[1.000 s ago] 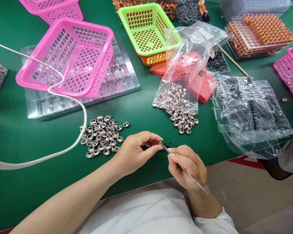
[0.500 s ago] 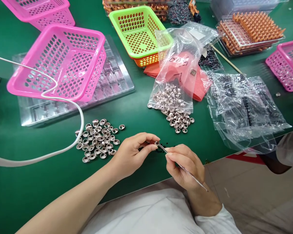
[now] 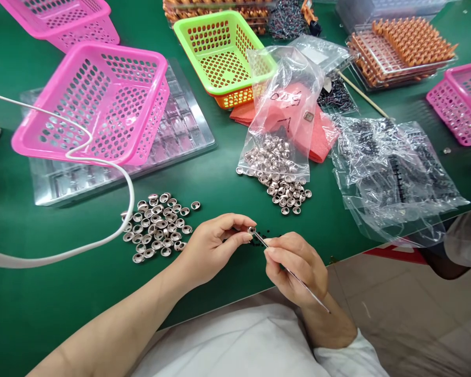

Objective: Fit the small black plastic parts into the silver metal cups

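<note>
Between the thumb and index finger of my left hand (image 3: 215,248) is pinched a small round metal cap (image 3: 251,230). My right hand (image 3: 298,267) grips a thin metal pick (image 3: 310,291) like a pen, its tip at the cap's opening. Whether the tip touches the inside is too small to tell. Tiny black pieces (image 3: 264,238) lie on the green table just behind the pick, partly hidden by my fingers. Left of my left hand spreads a pile of loose metal caps (image 3: 157,225). More caps (image 3: 286,193) spill from a clear plastic bag (image 3: 286,68) beyond my hands.
A white cable (image 3: 113,241) loops across the left side. A pink basket (image 3: 98,104) sits on a clear plastic tray (image 3: 196,125). Farther back stands a green basket (image 3: 223,57). Clear bags with black parts (image 3: 392,173) lie at right, near the table edge.
The pick's rear end has swung slightly down and left, with the right hand shifting very little. The left hand keeps its pinch on the cap.
</note>
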Demonstrator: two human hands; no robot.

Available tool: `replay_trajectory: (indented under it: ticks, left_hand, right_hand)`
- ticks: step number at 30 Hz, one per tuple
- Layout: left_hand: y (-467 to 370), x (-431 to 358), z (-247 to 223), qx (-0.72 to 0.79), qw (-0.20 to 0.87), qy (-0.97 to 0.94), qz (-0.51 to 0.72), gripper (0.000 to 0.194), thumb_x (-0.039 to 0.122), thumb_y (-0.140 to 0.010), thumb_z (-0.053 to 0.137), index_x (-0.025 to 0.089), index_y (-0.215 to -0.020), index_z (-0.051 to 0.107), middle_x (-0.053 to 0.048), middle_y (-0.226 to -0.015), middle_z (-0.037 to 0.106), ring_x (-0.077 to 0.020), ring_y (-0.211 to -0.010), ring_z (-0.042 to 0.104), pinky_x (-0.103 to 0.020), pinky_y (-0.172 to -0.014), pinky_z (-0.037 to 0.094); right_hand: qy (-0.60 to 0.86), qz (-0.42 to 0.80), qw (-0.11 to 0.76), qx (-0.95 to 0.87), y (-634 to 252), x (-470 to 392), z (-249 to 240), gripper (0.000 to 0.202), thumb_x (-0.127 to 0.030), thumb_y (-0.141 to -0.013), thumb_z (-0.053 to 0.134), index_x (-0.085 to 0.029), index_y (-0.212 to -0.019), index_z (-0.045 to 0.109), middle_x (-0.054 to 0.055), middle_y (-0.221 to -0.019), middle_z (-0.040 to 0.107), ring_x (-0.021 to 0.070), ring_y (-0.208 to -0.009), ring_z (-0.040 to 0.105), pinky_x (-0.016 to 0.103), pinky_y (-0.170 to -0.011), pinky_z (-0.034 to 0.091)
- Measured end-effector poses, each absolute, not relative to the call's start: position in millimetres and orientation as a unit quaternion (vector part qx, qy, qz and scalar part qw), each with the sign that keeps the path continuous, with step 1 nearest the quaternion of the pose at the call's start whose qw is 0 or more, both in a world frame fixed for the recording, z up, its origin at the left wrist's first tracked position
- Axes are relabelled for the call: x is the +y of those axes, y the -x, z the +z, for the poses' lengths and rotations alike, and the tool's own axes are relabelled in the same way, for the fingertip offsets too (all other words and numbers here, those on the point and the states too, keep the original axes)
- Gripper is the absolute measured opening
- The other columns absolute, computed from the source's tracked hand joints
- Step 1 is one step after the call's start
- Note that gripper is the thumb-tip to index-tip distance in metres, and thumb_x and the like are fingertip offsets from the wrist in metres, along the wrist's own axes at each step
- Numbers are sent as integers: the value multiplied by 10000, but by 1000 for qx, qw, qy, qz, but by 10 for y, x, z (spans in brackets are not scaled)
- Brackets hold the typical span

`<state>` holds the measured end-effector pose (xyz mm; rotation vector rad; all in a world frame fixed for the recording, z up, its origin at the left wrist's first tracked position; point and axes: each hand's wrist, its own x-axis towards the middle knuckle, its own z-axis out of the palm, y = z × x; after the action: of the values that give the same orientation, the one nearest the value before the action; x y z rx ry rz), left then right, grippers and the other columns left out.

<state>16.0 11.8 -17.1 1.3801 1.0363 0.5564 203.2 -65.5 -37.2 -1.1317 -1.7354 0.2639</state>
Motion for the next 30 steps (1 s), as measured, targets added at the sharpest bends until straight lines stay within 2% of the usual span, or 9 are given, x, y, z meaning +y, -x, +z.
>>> replay_trajectory:
  ticks: [14, 20, 23, 26, 28, 30]
  left_hand:
    - [-170, 123, -149, 454, 624, -591, 234, 160, 244, -887, 678, 176, -1019, 737, -36, -918, 737, -158, -841, 703, -243, -780, 581]
    - [-176, 132, -115, 454, 655, -557, 235, 157, 238, -872, 697, 166, -1006, 735, -41, -910, 736, -159, -834, 698, -257, -782, 582]
    - [-175, 141, -112, 442, 697, -512, 238, 165, 234, -856, 714, 158, -1002, 731, -32, -872, 721, -148, -800, 689, -260, -773, 586]
    - [-177, 151, -117, 422, 740, -463, 244, 174, 240, -830, 743, 151, -980, 731, -17, -818, 699, -136, -739, 672, -270, -749, 587]
    - [-183, 158, -111, 411, 763, -434, 245, 180, 249, -805, 771, 150, -952, 737, -12, -801, 693, -132, -714, 661, -272, -724, 587]
    - [-191, 162, -92, 402, 782, -408, 243, 179, 248, -780, 797, 152, -922, 746, -11, -801, 697, -126, -705, 653, -263, -703, 582]
  right_hand:
    - [468, 101, 500, -721, -2038, -662, -374, 281, -19, -862, 633, -178, -1094, 635, 99, -981, 717, 173, -818, 686, 319, -654, 596]
    - [470, 135, 559, -670, -2064, -689, -349, 310, -30, -869, 643, -169, -1146, 635, 100, -1038, 719, 202, -878, 710, 381, -730, 616]
    - [463, 140, 609, -629, -2070, -664, -353, 213, -154, -965, 546, -194, -1156, 632, 95, -1014, 713, 229, -859, 698, 439, -716, 600]
    - [471, 137, 639, -593, -2075, -641, -336, 261, -267, -1035, 391, -237, -1101, 641, 80, -953, 699, 253, -835, 671, 490, -720, 580]
    - [478, 146, 642, -581, -2108, -654, -301, 306, -286, -1048, 328, -254, -1096, 629, 78, -957, 679, 261, -861, 661, 501, -741, 575]
    - [483, 153, 606, -613, -2176, -687, -251, 333, -271, -1056, 278, -256, -1186, 584, 90, -1017, 647, 251, -887, 652, 473, -731, 579]
